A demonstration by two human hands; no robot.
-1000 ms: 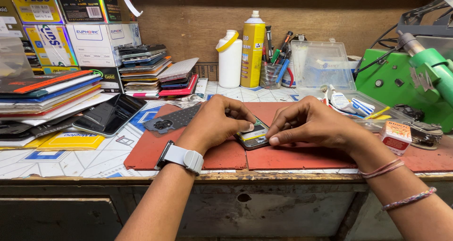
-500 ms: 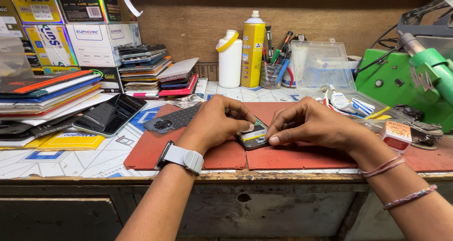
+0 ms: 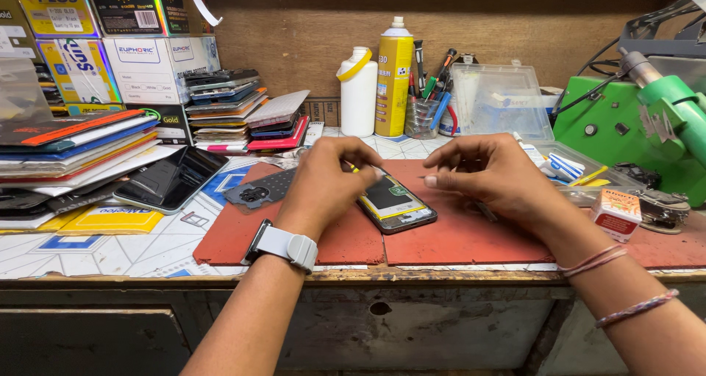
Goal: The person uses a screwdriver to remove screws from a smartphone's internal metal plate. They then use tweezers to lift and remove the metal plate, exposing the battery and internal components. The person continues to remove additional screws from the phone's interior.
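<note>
An opened phone (image 3: 395, 204), its back off with a black and yellow inside showing, lies on a red mat (image 3: 456, 240) at the bench front. My left hand (image 3: 327, 181), a grey-strapped watch on its wrist, curls over the phone's far left corner with fingertips on it. Just right of the phone, my right hand (image 3: 489, 176) hovers over the mat with loosely bent fingers and nothing visible in them. A thin metal tool (image 3: 484, 212) lies on the mat under that hand. A dark phone back cover (image 3: 261, 190) rests left of my left hand.
Stacks of phones and packets (image 3: 228, 111) and boxes stand at the left, with a black phone (image 3: 170, 179) lying flat. At the back are a white bottle (image 3: 358, 93), a yellow spray can (image 3: 394, 78), a tool cup (image 3: 423, 115) and a clear box (image 3: 500, 100). A green machine (image 3: 640, 126) is right.
Both hands were pressed together over the phone. Now they have lifted and drawn apart, uncovering it; the right hand has come off it.
</note>
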